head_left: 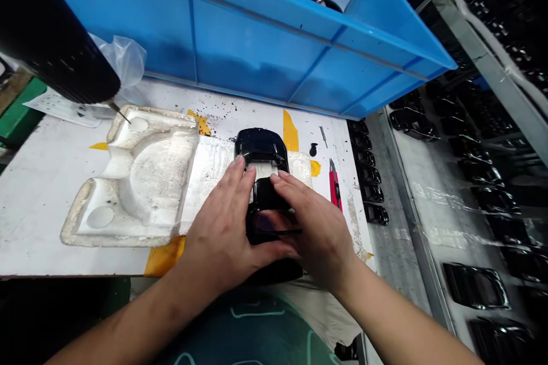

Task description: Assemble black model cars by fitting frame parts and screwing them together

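Note:
A glossy black model car body lies on a white foam pad, with its long axis pointing away from me. My left hand grips it from the near left, fingers spread over the middle. My right hand presses on it from the right, fingertips on the top. Between the hands, a pale opening shows in the body, and the near end is mostly hidden by my hands. Left of the car sits a white foam cradle with a curved hollow.
A black electric screwdriver hangs at upper left, above the white work board. A red utility knife and a small black part lie to the right. A blue plastic crate stands behind. Several black car parts line the board's right edge.

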{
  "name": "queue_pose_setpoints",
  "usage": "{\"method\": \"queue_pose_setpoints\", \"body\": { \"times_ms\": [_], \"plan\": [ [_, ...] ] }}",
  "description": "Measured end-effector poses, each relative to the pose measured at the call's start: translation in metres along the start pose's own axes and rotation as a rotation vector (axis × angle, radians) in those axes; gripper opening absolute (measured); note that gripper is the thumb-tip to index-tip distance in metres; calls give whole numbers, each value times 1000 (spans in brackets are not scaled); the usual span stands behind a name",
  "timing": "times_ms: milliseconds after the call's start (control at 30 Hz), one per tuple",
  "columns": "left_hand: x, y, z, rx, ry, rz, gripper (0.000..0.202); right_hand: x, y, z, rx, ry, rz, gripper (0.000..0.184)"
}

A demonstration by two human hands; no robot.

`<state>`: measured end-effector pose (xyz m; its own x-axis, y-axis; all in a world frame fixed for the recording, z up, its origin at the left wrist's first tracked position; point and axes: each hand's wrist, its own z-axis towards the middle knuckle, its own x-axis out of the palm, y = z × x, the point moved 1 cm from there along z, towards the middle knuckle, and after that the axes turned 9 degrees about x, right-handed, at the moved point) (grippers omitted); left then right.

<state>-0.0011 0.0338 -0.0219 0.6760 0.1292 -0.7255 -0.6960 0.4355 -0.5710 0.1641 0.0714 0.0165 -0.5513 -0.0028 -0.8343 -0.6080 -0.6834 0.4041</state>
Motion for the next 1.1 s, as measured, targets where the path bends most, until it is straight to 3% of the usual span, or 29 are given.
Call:
{"method": "queue_pose_setpoints", "body": {
  "times_ms": [333,600,833,1100],
  "plan": [
    [2,-1,-3,-7,21,73,119,5,-2,-2,23,-67,-70,43],
    [0,3,-4,5,23,86,118,-6,-7,-6,14,-11,-40,55],
    [1,2,-5,15,8,99,116,-2,-11,0,-88,77,-34,44],
    [0,-1,-4,11,0,94,115,-5,-6,10,-130,82,-36,32]
  ]
}}
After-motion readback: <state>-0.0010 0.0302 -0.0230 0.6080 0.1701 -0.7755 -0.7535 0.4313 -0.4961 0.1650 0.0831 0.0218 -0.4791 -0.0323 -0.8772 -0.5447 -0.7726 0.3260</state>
